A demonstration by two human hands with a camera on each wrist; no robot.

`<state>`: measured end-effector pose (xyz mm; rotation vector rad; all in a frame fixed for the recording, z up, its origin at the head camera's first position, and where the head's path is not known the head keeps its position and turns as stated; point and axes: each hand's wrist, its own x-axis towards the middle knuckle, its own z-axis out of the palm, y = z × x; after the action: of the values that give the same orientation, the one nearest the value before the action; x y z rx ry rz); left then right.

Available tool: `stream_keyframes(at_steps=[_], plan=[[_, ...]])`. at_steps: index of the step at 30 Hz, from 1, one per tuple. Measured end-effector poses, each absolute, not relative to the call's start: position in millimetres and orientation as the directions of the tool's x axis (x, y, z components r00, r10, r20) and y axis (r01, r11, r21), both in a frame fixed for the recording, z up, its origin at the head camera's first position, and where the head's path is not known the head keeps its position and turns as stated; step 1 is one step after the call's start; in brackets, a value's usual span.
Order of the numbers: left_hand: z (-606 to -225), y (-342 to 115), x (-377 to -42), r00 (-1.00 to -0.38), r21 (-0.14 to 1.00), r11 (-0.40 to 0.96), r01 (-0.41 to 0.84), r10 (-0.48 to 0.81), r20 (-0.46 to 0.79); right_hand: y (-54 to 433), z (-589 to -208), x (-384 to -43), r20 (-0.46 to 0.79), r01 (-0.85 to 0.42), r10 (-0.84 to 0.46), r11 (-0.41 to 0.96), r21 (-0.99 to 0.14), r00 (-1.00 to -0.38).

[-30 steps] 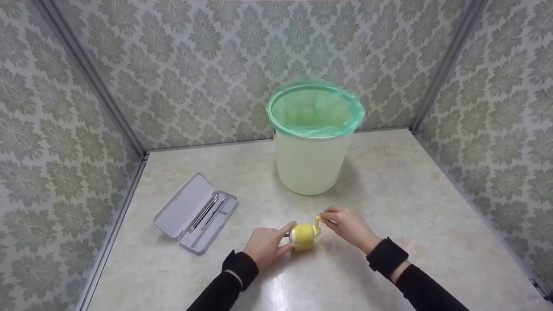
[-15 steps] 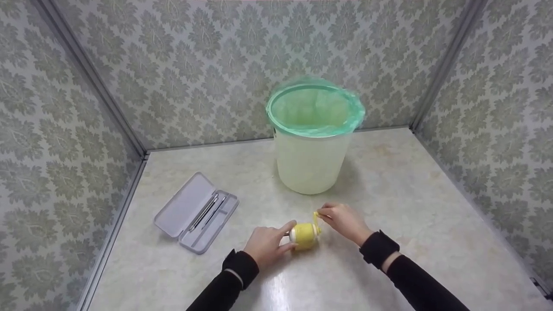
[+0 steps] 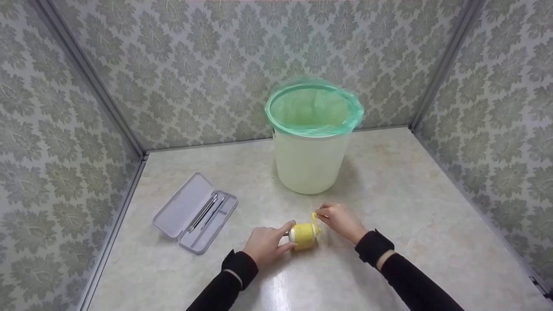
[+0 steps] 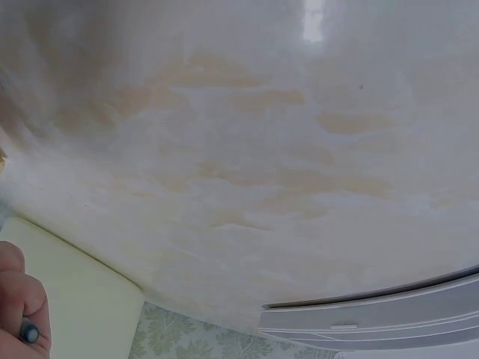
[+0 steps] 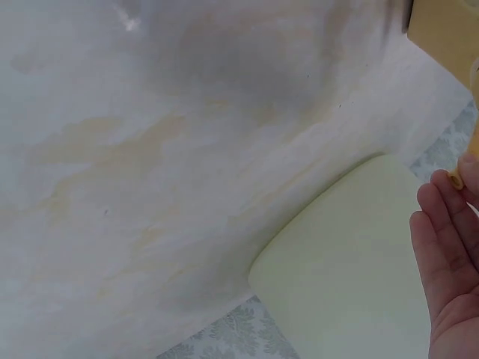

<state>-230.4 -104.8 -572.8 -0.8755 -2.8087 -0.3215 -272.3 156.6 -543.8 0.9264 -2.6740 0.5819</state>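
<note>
A yellow hand-crank pencil sharpener lies on its side at the middle front of the table. My left hand grips its white end between finger and thumb. A thin dark pencil runs into that end, and its rounded tip pokes out of my curled fingers in the left wrist view. With thumb and fingertips, my right hand pinches the knob of the yellow crank, which points away from me. In the right wrist view the knob shows between the fingertips.
To the left, an open grey pencil case holds silvery pens. A pale bin with a green liner stands behind the hands. Patterned panels enclose the table at the back and sides.
My right hand has shifted slightly left and away from me, and the crank has tilted left with it. The left hand and the sharpener body stay almost still.
</note>
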Motion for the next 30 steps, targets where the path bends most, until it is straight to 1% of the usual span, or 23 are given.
stream_keyframes(at_steps=[10, 16, 23, 30], plan=[[-573.7, -105.1, -230.6, -0.812, 0.151, 0.804, 0.576, 0.539, 0.226, 154.7, -550.7, -271.8, 0.335, -0.612, -0.524, 0.744, -0.269, -0.783], [-573.9, -104.9, -229.9, -0.805, 0.145, 0.801, 0.581, 0.54, 0.244, 155.5, -561.3, -270.7, 0.349, -0.631, -0.538, 0.731, -0.259, -0.767], [-574.5, -105.0, -230.4, -0.804, 0.129, 0.804, 0.58, 0.54, 0.251, 154.4, -564.9, -269.7, 0.356, -0.615, -0.511, 0.725, -0.31, -0.782], [-575.0, -105.1, -230.5, -0.803, 0.125, 0.804, 0.581, 0.542, 0.249, 154.8, -567.9, -266.0, 0.337, -0.603, -0.508, 0.735, -0.31, -0.792]])
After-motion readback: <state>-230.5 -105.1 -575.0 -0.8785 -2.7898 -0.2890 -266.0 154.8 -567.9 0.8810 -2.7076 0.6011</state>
